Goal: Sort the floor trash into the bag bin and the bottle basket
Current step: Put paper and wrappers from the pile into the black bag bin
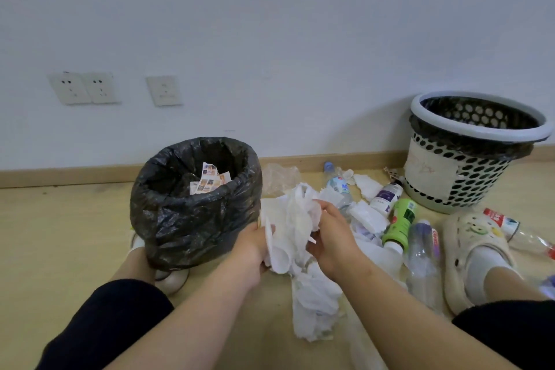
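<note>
Both your hands are on the white wad [289,228] of tissue and thin plastic, held up just right of the bag bin [195,204]. Your left hand [250,245] grips its near-left edge, thumb on top, the rest tucked behind the paper and out of sight. Your right hand [332,239] pinches the far-right part, fingers [322,207] curled into the crumpled top. So the wad sits between the two hands, its tail hanging down to the floor [60,234] close to you.

The bin, lined in black, holds printed paper scraps [208,179]. Right of your hands on the floor lie loose tissues [368,215], a green bottle [401,219], a clear bottle [423,255] just beside it, a white bottle [386,197] with a purple label further off, and a water bottle [338,185] near the wall [270,39]. The bottle basket [468,159] stands far right by the wall — apart from the pile. Your slipper [474,249] rests right of the clear bottle.
</note>
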`<state>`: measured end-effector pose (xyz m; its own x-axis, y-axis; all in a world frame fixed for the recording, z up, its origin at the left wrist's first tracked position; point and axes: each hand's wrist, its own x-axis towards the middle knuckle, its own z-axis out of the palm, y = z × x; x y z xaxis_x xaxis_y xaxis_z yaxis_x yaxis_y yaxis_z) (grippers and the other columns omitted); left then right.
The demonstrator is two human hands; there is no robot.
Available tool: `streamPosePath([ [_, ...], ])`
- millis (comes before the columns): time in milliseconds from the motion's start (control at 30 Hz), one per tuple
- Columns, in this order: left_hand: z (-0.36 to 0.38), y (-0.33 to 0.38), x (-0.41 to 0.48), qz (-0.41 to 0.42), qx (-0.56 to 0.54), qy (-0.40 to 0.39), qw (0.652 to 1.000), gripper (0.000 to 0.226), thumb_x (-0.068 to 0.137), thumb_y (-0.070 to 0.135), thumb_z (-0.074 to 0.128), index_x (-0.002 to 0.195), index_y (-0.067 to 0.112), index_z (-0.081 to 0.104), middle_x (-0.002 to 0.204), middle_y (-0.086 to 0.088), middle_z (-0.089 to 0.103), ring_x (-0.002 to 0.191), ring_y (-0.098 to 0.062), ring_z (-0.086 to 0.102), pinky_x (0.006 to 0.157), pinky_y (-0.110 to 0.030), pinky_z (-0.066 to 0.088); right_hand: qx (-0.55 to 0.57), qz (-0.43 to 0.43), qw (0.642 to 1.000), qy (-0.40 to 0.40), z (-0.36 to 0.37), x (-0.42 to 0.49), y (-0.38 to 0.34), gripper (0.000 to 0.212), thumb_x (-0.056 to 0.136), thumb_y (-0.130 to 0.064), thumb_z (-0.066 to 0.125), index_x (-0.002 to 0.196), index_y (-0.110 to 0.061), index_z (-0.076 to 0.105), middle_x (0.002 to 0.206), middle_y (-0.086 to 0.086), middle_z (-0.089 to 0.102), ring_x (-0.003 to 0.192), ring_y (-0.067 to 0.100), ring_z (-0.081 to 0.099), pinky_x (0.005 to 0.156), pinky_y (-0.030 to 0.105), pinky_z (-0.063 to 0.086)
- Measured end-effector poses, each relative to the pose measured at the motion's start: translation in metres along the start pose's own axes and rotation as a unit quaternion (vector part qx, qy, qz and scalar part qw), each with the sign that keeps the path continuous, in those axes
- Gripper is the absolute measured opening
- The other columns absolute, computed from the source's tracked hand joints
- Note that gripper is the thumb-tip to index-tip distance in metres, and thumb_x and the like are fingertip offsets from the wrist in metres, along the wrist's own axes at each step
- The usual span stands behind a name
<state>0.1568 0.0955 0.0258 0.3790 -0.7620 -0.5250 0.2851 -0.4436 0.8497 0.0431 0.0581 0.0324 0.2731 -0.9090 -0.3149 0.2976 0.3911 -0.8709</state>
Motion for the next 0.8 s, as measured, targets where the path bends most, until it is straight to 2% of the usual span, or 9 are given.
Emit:
streamPosePath([
  [67,0.0,0.017,-0.007,0.002,-0.025,-0.021,0.999,0.029,0.097,0.026,0.046,0.115,0.007,0.059,0.107,-0.015,0.065,0.099,-0.032,0.06,0.092,-0.043,0.05,-0.033,-0.009,0.999,-0.03,0.01,0.0,-0.012,0.022,0.093,-0.002,0.043,0.085,-0.02,0.053,0.084,0.006,0.058,0.064,0.016,0.051,0.048,0.022,0.044],
  [133,-0.002,0.032,-0.01,0.03,-0.054,-0.058,0.996,0.029,0.098,0.03,0.045,0.099,0.007,0.062,0.08,-0.008,0.069,0.073,-0.02,0.064,0.07,-0.032,0.053,-0.102,-0.025,0.993,-0.046,0.022,0.002,-0.023,0.019,0.092,-0.005,0.047,0.084,-0.021,0.055,0.087,0.004,0.058,0.065,0.015,0.049,0.044,0.02,0.043],
  [233,-0.008,0.056,-0.017,0.064,-0.09,-0.099,0.989,0.031,0.097,0.026,0.043,0.079,0.012,0.064,0.05,0.0,0.063,0.049,-0.013,0.057,0.049,-0.024,0.044,-0.178,-0.057,0.981,-0.052,0.041,0.007,-0.038,0.012,0.092,-0.011,0.052,0.092,-0.017,0.062,0.094,0.007,0.063,0.082,0.022,0.058,0.067,0.028,0.049],
  [300,-0.015,0.068,-0.013,0.083,-0.11,-0.106,0.985,0.029,0.097,0.013,0.04,0.084,0.009,0.066,0.051,-0.002,0.062,0.051,-0.016,0.055,0.053,-0.027,0.045,-0.208,-0.073,0.974,-0.057,0.05,0.009,-0.046,0.016,0.093,-0.013,0.051,0.101,-0.015,0.065,0.101,0.012,0.065,0.089,0.025,0.061,0.067,0.027,0.051],
  [400,-0.026,0.082,-0.005,0.115,-0.107,-0.104,0.982,0.038,0.093,-0.004,0.031,0.097,0.009,0.066,0.061,-0.006,0.06,0.057,-0.018,0.049,0.06,-0.03,0.041,-0.214,-0.085,0.97,-0.081,0.064,0.013,-0.055,0.02,0.096,-0.017,0.047,0.098,-0.017,0.066,0.088,0.005,0.066,0.076,0.016,0.061,0.056,0.019,0.05],
  [533,-0.043,0.1,0.002,0.16,-0.1,-0.089,0.978,0.029,0.097,-0.001,0.039,0.107,0.009,0.064,0.076,-0.005,0.069,0.059,-0.014,0.063,0.057,-0.027,0.052,-0.192,-0.093,0.969,-0.122,0.093,0.022,-0.056,0.018,0.097,-0.017,0.044,0.093,-0.013,0.061,0.094,0.008,0.062,0.088,0.019,0.058,0.086,0.033,0.047],
  [600,-0.054,0.105,0.007,0.179,-0.097,-0.061,0.977,0.024,0.096,0.002,0.046,0.113,0.007,0.062,0.084,-0.007,0.07,0.063,-0.013,0.066,0.056,-0.025,0.053,-0.186,-0.1,0.966,-0.15,0.108,0.028,-0.051,0.022,0.094,-0.023,0.048,0.106,-0.011,0.062,0.099,0.009,0.065,0.094,0.021,0.061,0.091,0.037,0.047],
  [700,-0.072,0.108,0.02,0.189,-0.097,0.001,0.977,0.021,0.094,0.007,0.052,0.112,0.006,0.062,0.099,-0.012,0.069,0.085,-0.022,0.066,0.071,-0.031,0.055,-0.229,-0.094,0.955,-0.166,0.133,0.037,-0.04,0.049,0.08,-0.031,0.059,0.127,-0.018,0.053,0.112,0.004,0.065,0.103,0.022,0.063,0.095,0.041,0.051],
  [800,-0.089,0.112,0.036,0.198,-0.087,0.086,0.973,0.011,0.091,0.012,0.057,0.099,0.013,0.065,0.102,-0.011,0.068,0.091,-0.025,0.063,0.073,-0.032,0.052,-0.23,-0.136,0.953,-0.142,0.155,0.048,-0.032,0.018,0.09,-0.012,0.055,0.104,-0.023,0.054,0.09,-0.008,0.061,0.082,0.008,0.06,0.078,0.03,0.055],
])
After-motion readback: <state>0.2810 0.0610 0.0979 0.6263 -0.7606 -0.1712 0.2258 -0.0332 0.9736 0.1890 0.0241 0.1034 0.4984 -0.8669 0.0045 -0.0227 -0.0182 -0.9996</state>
